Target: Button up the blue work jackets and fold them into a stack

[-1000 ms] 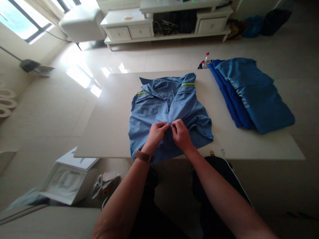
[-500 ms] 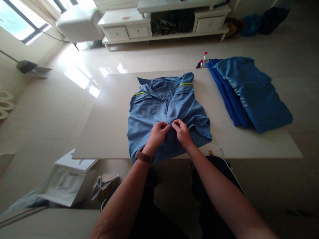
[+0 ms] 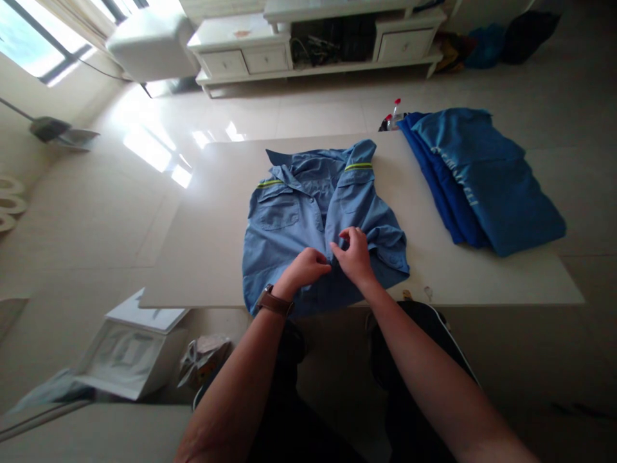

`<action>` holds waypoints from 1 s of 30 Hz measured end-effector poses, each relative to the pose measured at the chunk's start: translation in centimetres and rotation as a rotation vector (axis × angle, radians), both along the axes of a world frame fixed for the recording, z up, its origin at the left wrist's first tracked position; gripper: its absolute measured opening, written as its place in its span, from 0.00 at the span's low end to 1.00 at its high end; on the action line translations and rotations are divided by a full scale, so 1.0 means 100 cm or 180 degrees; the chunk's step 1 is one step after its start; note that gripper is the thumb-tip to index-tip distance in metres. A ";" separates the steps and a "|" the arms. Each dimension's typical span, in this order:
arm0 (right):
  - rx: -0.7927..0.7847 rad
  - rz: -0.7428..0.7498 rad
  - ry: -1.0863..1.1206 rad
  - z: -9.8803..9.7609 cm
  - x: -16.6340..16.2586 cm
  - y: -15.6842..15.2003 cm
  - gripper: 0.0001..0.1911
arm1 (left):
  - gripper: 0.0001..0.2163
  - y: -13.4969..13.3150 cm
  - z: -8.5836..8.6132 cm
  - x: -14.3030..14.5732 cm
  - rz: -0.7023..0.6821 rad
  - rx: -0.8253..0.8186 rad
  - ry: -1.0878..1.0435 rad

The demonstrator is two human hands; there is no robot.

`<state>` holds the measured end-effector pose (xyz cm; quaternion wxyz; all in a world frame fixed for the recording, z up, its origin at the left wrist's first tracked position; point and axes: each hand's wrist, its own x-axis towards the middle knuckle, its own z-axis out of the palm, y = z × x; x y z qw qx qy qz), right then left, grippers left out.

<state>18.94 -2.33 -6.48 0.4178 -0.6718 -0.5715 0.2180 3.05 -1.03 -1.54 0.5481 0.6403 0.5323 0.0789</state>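
A light blue work shirt [image 3: 279, 238] with yellow stripes lies on the white table [image 3: 193, 225], its collar away from me. The upper front is parted, and a button shows on the left front edge. My left hand [image 3: 308, 267], with a brown-strapped watch above it, is closed in a pinch on the shirt's front edge, low on the body. Just to the right, my right hand [image 3: 354, 254] hovers at the other front edge, thumb and fingers apart in a loose curve with nothing visible between them.
Folded darker blue garments [image 3: 501, 186] lie at the table's right end. Bottles with red caps [image 3: 395, 116] stand behind the table. A white lidded box [image 3: 125, 354] and a crumpled bag [image 3: 205, 360] are on the floor at the near left.
Both hands have moved slightly down the shirt front and a little apart. My right fingers have opened from a pinch. The shirt's front edges now lie parted above the hands, showing a button.
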 end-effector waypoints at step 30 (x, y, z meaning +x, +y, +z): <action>-0.0961 0.0020 0.2010 -0.009 0.001 0.009 0.13 | 0.11 0.004 -0.034 0.010 0.0002 0.1130 0.1264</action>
